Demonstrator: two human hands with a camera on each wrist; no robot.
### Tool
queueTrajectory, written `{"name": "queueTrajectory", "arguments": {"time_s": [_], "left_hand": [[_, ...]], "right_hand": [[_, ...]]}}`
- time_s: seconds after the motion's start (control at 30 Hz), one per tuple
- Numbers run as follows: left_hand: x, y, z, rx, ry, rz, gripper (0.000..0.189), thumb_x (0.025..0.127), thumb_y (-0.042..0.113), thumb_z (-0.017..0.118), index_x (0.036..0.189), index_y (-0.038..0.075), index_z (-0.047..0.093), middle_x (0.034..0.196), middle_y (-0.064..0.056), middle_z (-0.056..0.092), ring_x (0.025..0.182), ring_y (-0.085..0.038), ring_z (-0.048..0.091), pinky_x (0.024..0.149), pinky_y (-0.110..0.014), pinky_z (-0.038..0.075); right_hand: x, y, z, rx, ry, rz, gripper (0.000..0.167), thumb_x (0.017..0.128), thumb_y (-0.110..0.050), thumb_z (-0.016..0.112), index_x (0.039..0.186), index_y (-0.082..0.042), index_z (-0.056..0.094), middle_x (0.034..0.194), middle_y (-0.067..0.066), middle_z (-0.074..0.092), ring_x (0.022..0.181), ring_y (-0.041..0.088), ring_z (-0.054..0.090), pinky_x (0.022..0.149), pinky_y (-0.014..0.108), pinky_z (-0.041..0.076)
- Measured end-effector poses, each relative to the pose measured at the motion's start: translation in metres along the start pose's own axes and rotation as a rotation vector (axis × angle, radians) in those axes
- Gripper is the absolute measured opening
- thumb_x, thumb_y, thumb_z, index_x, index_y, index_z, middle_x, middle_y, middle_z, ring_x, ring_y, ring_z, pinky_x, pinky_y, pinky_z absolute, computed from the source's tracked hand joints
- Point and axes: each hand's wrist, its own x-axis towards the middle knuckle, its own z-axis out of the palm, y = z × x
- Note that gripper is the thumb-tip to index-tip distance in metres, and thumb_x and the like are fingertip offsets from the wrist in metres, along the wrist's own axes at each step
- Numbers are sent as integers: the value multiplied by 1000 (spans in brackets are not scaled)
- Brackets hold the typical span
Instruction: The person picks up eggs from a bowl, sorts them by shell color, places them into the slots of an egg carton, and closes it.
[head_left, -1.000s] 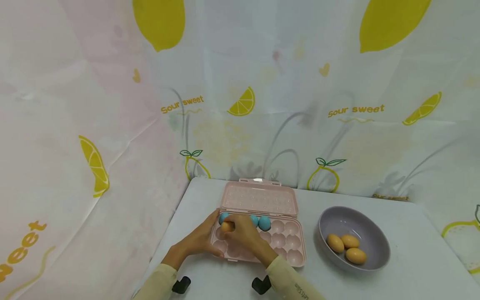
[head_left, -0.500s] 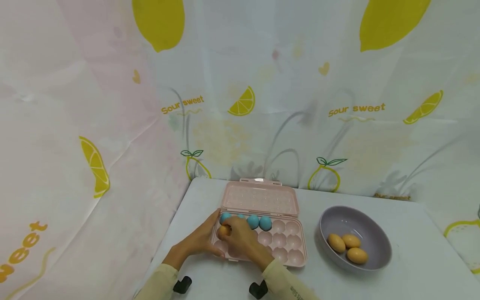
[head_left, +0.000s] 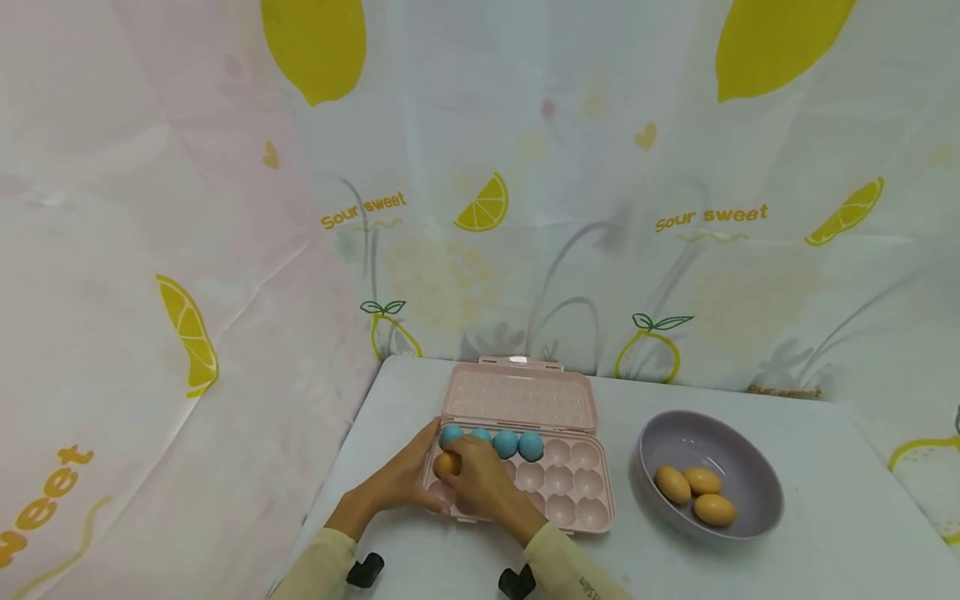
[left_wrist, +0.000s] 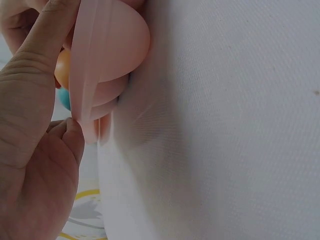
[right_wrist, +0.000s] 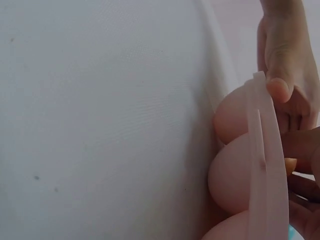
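A pink plastic egg tray (head_left: 530, 477) lies with its lid (head_left: 521, 398) folded back. Several blue eggs (head_left: 506, 444) sit along its back row. My right hand (head_left: 483, 479) pinches a brown egg (head_left: 447, 463) at a cup in the second row, far left. Part of that brown egg (left_wrist: 63, 68) shows past the tray rim in the left wrist view. At the tray's left end, my left hand (head_left: 401, 475) holds the edge, thumb near the front corner and fingers toward the back. Right fingers (right_wrist: 302, 145) reach over the rim in the right wrist view.
To the right of the tray stands a grey-purple bowl (head_left: 738, 458) with three brown eggs (head_left: 714, 510) in it. Both stand on a white table (head_left: 825, 500). A lemon-printed cloth (head_left: 570, 275) hangs behind and to the left.
My right hand has shifted slightly left and toward me with the brown egg, lowering it at the second-row cup and uncovering more blue eggs. The left hand stays on the tray's edge.
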Motion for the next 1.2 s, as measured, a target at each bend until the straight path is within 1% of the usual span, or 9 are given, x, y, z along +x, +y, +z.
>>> {"name": "queueTrajectory", "arguments": {"time_s": [0.17,0.3,0.43,0.53,0.63,0.73,0.8,0.97,1.2], "left_hand": [[-1,-1,-1,15,-8,3,142,58,51,91,155,0,1,162,-15,8,147,-22,9,116,-47,17],[0,-2,-1,14,-15,11,142,59,49,91,154,-2,0,162,-17,5,147,-23,7,116,-48,16],[2,-2,-1,14,-20,12,142,58,50,91,154,-2,0,162,-16,5,147,-22,8,115,-47,17],[3,-1,0,22,-14,4,143,56,51,91,155,-2,2,162,-16,7,147,-23,10,115,-47,18],[2,0,0,20,-8,5,142,56,51,91,154,-2,3,161,-18,9,147,-26,12,114,-49,19],[2,1,1,32,-7,7,142,56,51,91,154,-3,4,161,-19,9,147,-29,12,114,-51,19],[1,2,1,38,0,7,142,56,51,92,154,-4,4,160,-20,10,147,-30,13,114,-52,19],[1,2,0,39,6,-30,145,54,52,92,155,-1,3,161,-16,9,147,-25,12,115,-48,18],[2,0,1,46,2,-35,146,53,55,91,155,0,2,162,-15,8,147,-23,11,115,-45,18]], "right_hand": [[1,-1,-8,-23,-35,-8,36,81,-21,79,113,-8,69,98,-2,65,83,7,55,71,18,50],[3,-2,-18,-33,-72,1,34,81,-24,79,112,-10,71,100,-2,67,90,11,60,78,23,53],[4,2,-36,31,-97,18,28,82,-19,79,107,-8,72,98,3,69,90,18,64,79,27,54],[2,9,-54,39,-88,10,27,81,-14,79,106,-6,71,98,6,69,90,21,64,78,28,54],[-2,19,-74,-7,-27,-26,32,78,-12,82,107,-3,71,101,8,69,94,22,65,81,33,55],[-8,32,-93,-47,51,-38,37,74,-12,85,106,-1,71,101,9,69,95,24,66,81,36,55],[-14,40,-106,-66,93,-3,39,72,-12,86,106,-1,71,102,9,69,95,24,66,79,37,55],[-28,63,-138,-106,170,78,41,71,-9,86,107,1,70,100,11,69,89,25,65,75,38,56],[-53,101,-168,-252,294,53,38,65,-2,86,99,4,70,85,14,68,76,28,64,65,41,55]]}}
